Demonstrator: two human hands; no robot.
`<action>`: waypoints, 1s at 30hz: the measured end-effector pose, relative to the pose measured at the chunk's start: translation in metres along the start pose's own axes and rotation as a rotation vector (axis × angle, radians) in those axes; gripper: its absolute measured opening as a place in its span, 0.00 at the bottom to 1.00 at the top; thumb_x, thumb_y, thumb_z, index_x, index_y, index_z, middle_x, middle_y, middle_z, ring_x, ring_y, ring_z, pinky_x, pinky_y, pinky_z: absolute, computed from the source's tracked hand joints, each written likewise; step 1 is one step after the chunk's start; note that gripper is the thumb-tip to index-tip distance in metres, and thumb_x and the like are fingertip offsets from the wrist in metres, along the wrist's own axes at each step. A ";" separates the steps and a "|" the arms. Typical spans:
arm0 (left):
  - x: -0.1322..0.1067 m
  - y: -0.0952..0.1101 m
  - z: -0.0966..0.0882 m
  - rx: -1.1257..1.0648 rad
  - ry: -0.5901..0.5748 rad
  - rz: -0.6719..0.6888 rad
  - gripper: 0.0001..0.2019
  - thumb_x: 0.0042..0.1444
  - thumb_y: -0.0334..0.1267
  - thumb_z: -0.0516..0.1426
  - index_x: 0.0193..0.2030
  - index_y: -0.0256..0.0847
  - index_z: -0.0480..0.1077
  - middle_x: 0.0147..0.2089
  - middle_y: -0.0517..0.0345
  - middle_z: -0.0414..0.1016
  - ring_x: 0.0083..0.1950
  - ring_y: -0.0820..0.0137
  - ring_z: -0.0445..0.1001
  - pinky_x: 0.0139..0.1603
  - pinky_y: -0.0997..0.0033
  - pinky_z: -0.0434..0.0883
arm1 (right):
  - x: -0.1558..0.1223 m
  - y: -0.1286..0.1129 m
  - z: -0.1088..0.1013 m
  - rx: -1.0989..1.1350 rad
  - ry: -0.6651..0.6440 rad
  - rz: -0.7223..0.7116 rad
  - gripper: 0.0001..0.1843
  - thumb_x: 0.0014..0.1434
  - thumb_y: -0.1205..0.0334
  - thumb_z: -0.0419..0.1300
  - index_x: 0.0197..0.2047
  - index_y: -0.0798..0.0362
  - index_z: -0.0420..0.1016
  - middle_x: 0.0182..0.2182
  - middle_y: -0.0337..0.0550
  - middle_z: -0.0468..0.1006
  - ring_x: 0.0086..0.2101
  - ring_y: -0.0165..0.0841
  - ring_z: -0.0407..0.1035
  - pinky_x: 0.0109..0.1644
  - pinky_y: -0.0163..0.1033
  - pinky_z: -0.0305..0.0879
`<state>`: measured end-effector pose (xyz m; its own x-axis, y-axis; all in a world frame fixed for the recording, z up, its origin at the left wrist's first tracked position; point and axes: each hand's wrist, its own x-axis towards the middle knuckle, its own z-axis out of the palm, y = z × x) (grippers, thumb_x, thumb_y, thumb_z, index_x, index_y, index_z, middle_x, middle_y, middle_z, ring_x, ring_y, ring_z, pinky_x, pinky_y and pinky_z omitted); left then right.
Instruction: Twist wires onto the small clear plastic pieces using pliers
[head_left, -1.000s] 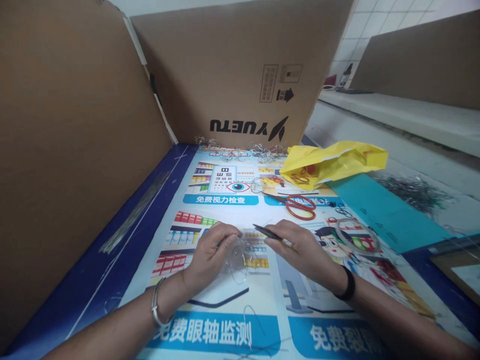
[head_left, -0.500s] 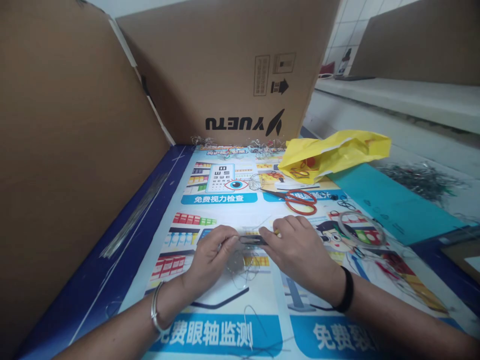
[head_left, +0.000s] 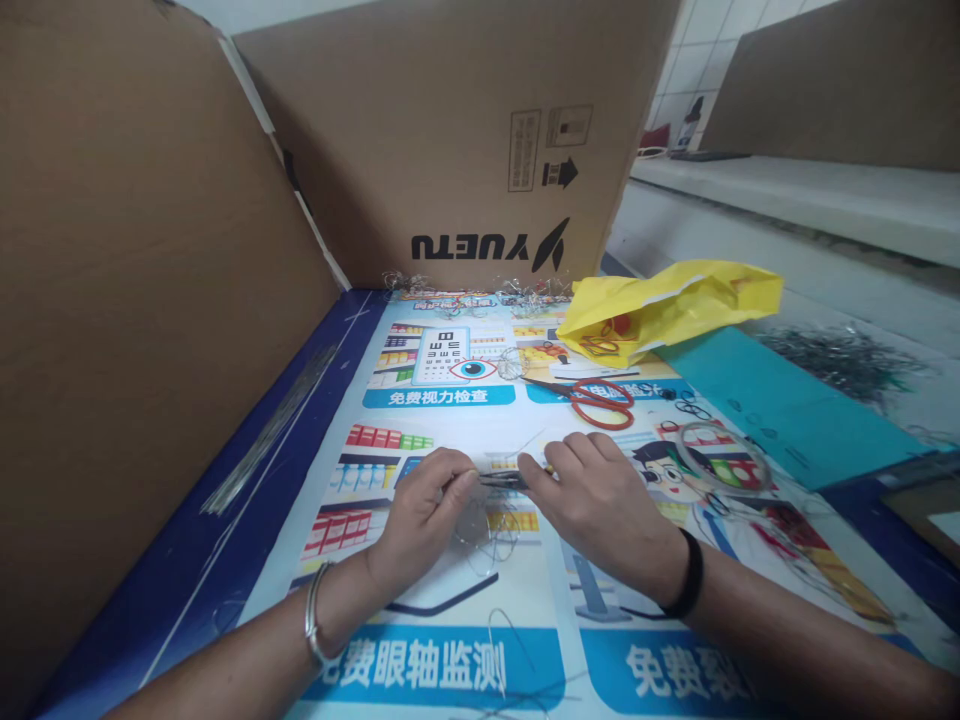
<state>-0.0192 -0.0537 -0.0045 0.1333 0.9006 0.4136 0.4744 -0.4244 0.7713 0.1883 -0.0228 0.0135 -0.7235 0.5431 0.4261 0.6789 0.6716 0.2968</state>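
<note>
Tweezers (head_left: 501, 480), dark and slim, pinched in the right hand (head_left: 600, 500) between thumb and forefinger, lying nearly level and pointing left; their tip meets the fingertips of the left hand (head_left: 424, 505); left thumb and forefinger pressed together on a thin wire (head_left: 484, 530), a loose pale tangle that hangs just below the two hands and rests on the printed poster (head_left: 450, 410); whether the tweezer tips actually clasp the wire cannot be told, too small. Both hands low over the middle of the poster, close together; silver bangle (head_left: 315, 622) on the left wrist, black band (head_left: 688, 578) on the right. Beyond the hands, red-handled scissors (head_left: 602, 403) lie on the poster; just behind them a yellow bag (head_left: 675, 300), crumpled; right of the right hand a coil of wire (head_left: 712, 426), flat on the poster; teal sheet (head_left: 780, 415) beside it. Cardboard box (head_left: 450, 130) stands at the far edge, print upside down; cardboard panel (head_left: 135, 300) walls off the left; scraps of wire (head_left: 525, 292) along the foot of the box.
</note>
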 end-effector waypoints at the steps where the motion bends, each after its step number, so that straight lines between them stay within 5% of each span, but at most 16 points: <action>1: 0.000 0.001 0.000 0.001 -0.001 0.002 0.07 0.60 0.34 0.50 0.34 0.40 0.67 0.34 0.56 0.71 0.37 0.71 0.68 0.39 0.70 0.66 | 0.000 0.000 0.000 -0.002 -0.003 -0.005 0.09 0.58 0.65 0.55 0.43 0.53 0.72 0.29 0.45 0.70 0.32 0.37 0.58 0.36 0.43 0.47; 23: 0.001 0.002 -0.001 0.031 0.016 -0.029 0.08 0.60 0.34 0.50 0.30 0.39 0.66 0.30 0.58 0.68 0.32 0.72 0.66 0.35 0.73 0.64 | 0.000 0.002 0.007 -0.015 -0.019 -0.064 0.09 0.59 0.69 0.53 0.44 0.56 0.70 0.28 0.44 0.70 0.30 0.35 0.59 0.35 0.42 0.48; 30: 0.004 -0.001 -0.002 -0.081 -0.051 -0.144 0.06 0.58 0.35 0.50 0.35 0.39 0.67 0.33 0.57 0.70 0.34 0.72 0.67 0.37 0.72 0.66 | 0.002 0.003 0.010 0.135 -0.100 0.015 0.02 0.57 0.64 0.58 0.35 0.53 0.71 0.26 0.42 0.71 0.30 0.35 0.61 0.35 0.40 0.48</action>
<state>-0.0203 -0.0497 -0.0024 0.1137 0.9553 0.2728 0.4204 -0.2950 0.8580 0.1878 -0.0142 0.0070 -0.7271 0.5962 0.3403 0.6714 0.7211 0.1710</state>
